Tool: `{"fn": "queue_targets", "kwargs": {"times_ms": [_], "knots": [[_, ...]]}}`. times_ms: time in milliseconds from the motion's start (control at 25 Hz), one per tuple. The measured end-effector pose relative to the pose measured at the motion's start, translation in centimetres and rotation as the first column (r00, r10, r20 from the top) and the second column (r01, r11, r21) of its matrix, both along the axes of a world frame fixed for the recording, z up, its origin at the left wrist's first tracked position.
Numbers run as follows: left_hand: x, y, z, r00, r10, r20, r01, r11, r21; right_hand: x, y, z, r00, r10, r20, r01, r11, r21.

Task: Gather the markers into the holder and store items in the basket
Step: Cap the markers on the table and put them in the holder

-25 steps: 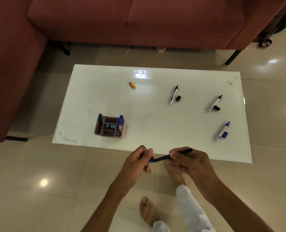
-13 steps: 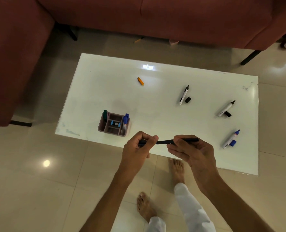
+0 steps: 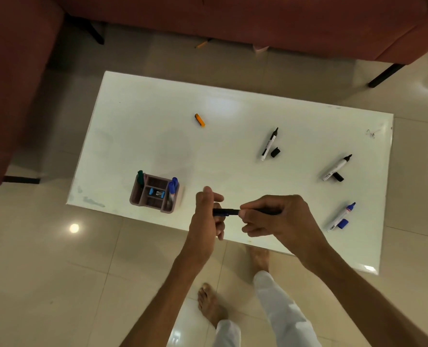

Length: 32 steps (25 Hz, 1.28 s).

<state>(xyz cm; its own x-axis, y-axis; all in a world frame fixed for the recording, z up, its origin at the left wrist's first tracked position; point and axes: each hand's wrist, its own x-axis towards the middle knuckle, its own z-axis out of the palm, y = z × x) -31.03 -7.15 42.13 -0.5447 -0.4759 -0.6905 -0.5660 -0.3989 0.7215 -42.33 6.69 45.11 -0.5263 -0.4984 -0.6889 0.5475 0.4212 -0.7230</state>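
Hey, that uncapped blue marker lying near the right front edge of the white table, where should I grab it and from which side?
Grip the uncapped blue marker around its white barrel, mid-length, coming from above with fingers across its width. It lies flat and diagonal, blue tip pointing away, so the middle is bare and likely balanced. Its loose blue cap sits against the near end, so probably stay clear of there.

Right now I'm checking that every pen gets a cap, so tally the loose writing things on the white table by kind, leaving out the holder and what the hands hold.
Uncapped black markers: 2
Uncapped blue markers: 1
Loose black caps: 2
Loose blue caps: 1
Orange highlighters: 1
Total: 7
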Motion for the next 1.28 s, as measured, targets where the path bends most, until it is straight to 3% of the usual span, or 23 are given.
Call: {"fn": "queue_targets", "kwargs": {"times_ms": [160,280,480,600,720,840,920,1000,1040,1120,1280], "knots": [[-1.9,-0.7,0.7,0.991,0.092,-0.099,-0.08,0.99,0.112,-2.0,-0.9,0.0,0.905,0.311,-0.29,-0.282,0.95,0.136],[-3.2,-2.2,1.0,0.976,0.078,-0.205,-0.044,0.985,0.167,-2.6,-1.8,0.7,0.864,0.267,-0.427,-0.255,0.963,0.088],[-4.0,-5.0,1.2,0.947,0.096,-0.308,-0.01,0.963,0.268,-3.4,-4.8,0.7,0.88,0.217,-0.423,-0.209,0.976,0.066],[-3.1,-6.2,0.5,0.962,0.079,-0.26,0.005,0.952,0.307,-3.0,-7.4,-0.1,0.758,0.338,-0.558,-0.282,0.941,0.187],[0.2,-8.5,-0.9,0.991,0.093,-0.092,-0.052,0.924,0.379,-2.3,-11.0,-0.7,0.638,0.561,-0.528,-0.499,0.823,0.272],[5.2,-13.2,-2.7,0.992,-0.117,-0.037,0.123,0.948,0.293,0.0,-15.4,-1.9,0.656,0.617,-0.434,-0.578,0.781,0.237],[8.5,-17.7,-3.1,0.989,-0.15,-0.008,0.149,0.977,0.15,1.8,-18.2,-3.3,0.686,0.545,-0.483,-0.486,0.836,0.253],[10.9,-23.0,-2.6,0.98,-0.185,0.077,0.195,0.969,-0.152,3.0,-20.2,-4.9,0.697,0.436,-0.57,-0.28,0.896,0.344],[11.8,-25.8,-2.4,0.96,-0.246,0.135,0.276,0.909,-0.311,3.3,-20.9,-5.4,0.736,0.351,-0.579,-0.16,0.921,0.355],[13.1,-30.7,-2.2,0.903,-0.367,0.225,0.43,0.773,-0.466,4.0,-22.0,-6.2,0.792,0.226,-0.567,0.004,0.927,0.375],[12.0,-34.6,-3.4,0.82,-0.515,0.251,0.566,0.663,-0.491,4.8,-22.0,-7.0,0.764,0.345,-0.544,-0.037,0.866,0.498]]}}
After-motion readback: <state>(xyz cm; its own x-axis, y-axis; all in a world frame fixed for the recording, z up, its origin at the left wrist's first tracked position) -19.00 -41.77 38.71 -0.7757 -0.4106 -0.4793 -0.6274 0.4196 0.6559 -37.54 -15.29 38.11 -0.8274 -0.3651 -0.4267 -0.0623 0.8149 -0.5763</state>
